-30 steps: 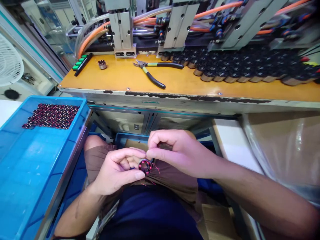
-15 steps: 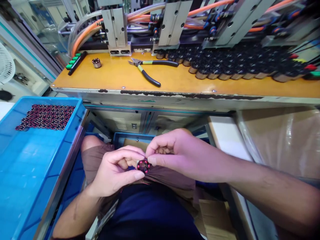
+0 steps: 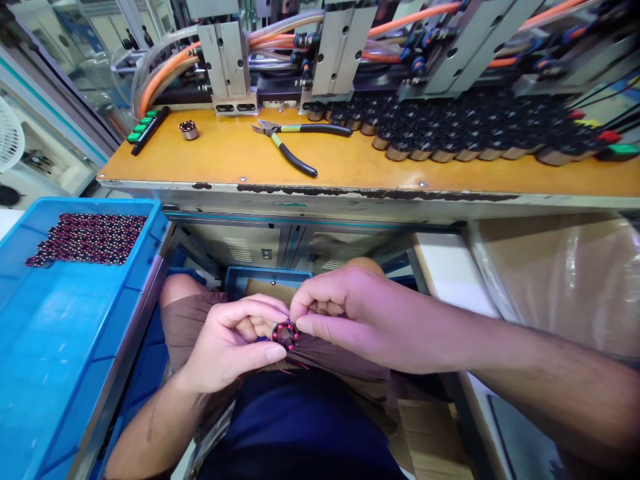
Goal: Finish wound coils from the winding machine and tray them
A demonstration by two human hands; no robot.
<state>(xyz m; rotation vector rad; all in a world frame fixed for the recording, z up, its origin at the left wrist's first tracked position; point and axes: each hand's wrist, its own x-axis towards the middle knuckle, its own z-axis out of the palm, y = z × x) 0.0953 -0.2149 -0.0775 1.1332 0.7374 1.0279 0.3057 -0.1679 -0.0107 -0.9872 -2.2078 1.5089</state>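
A small ring-shaped motor stator (image 3: 285, 337) with a black rim and red windings is held over my lap. My left hand (image 3: 237, 340) is closed on it, thumb below and fingers at its upper left, with the open face of the ring turned up toward me. At the stator's upper right edge, my right hand (image 3: 345, 310) is closed in a pinch of thumb and forefinger. Whatever lies between those fingertips is too small to make out. Thin red wire ends (image 3: 286, 371) stick out beneath the stator.
On the orange bench lie cutting pliers (image 3: 285, 140), a single stator (image 3: 189, 130), a black pen (image 3: 150, 131) and rows of black-topped cylindrical parts (image 3: 450, 127). A blue tray (image 3: 60, 340) at left holds many red-wound stators (image 3: 93, 239). Machine brackets (image 3: 225, 63) stand behind.
The view has shifted slightly. Both hands keep their grip at the stator, which appears turned a little more face-up, and the red wire ends below it show more clearly.
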